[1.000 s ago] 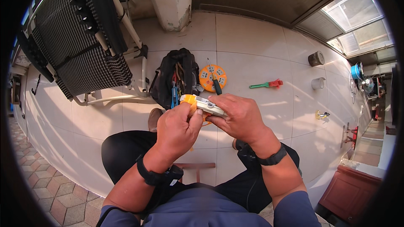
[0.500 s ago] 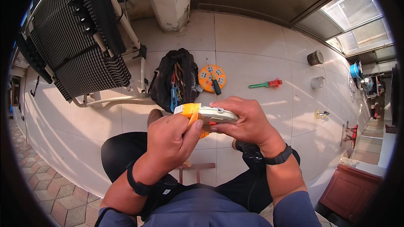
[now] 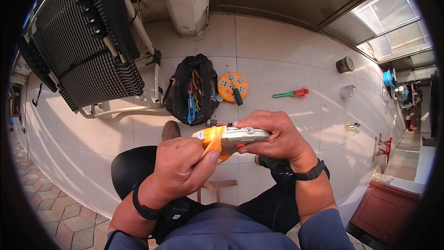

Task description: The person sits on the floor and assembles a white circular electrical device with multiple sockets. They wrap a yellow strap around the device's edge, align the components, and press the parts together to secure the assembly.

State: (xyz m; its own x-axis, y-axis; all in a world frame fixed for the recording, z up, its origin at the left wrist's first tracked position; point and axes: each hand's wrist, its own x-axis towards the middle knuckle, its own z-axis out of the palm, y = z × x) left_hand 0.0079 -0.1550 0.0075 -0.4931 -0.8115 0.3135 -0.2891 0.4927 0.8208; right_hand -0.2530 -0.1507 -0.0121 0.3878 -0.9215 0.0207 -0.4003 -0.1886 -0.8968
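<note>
Low over the floor, in front of my lap, I have a flat, round-edged off-white device [image 3: 247, 133] with a red button on its underside. My right hand [image 3: 280, 134] grips its right end between thumb and fingers. Around the left end is thin orange plastic [image 3: 213, 141] with a white patch. My left hand [image 3: 182, 162] is closed on that plastic, thumb against fingers, beside the device's left end. Beyond it lies a dark-and-red handled thing [image 3: 219, 122], partly hidden by the device.
A black tool bag [image 3: 171, 95] stands open with tools inside. Near it, a screwdriver [image 3: 237, 93] rests on an orange round socket reel [image 3: 225, 93]. Farther right are a green-and-red tool [image 3: 291, 94], a dark can [image 3: 345, 65] and a white cup [image 3: 347, 91]. A folding chair [image 3: 88, 60] stands left.
The device has shifted slightly right and toward me, and my left hand a little left and toward me. More of the off-white casing shows outside the orange plastic. The dark-and-red thing has come into view.
</note>
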